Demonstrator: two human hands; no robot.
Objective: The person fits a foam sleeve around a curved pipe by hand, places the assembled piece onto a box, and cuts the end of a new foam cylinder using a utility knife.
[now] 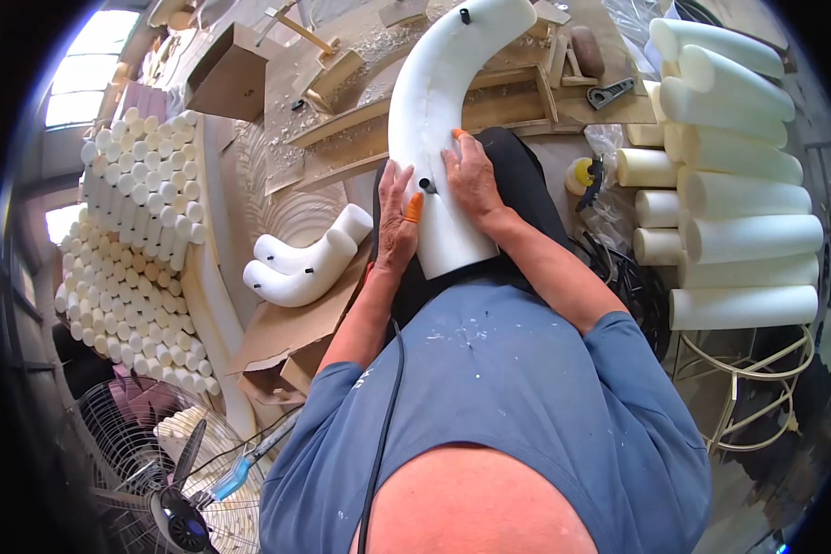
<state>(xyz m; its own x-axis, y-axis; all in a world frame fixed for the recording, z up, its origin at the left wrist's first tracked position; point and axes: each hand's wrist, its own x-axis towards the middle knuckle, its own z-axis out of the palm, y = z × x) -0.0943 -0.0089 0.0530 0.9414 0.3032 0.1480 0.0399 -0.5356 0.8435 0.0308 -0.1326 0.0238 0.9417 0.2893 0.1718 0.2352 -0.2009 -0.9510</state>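
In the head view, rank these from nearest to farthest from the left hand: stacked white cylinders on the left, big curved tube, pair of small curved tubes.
From the left hand:
1. Big curved tube: touching the hand.
2. Pair of small curved tubes: a little to its left.
3. Stacked white cylinders: farthest, well out to the left.

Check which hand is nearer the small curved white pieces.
Left. Left hand is right of the small pieces, on the large curved piece; right hand is farther right, on its opposite side.

Thick white tube (423, 106), smoothly curved
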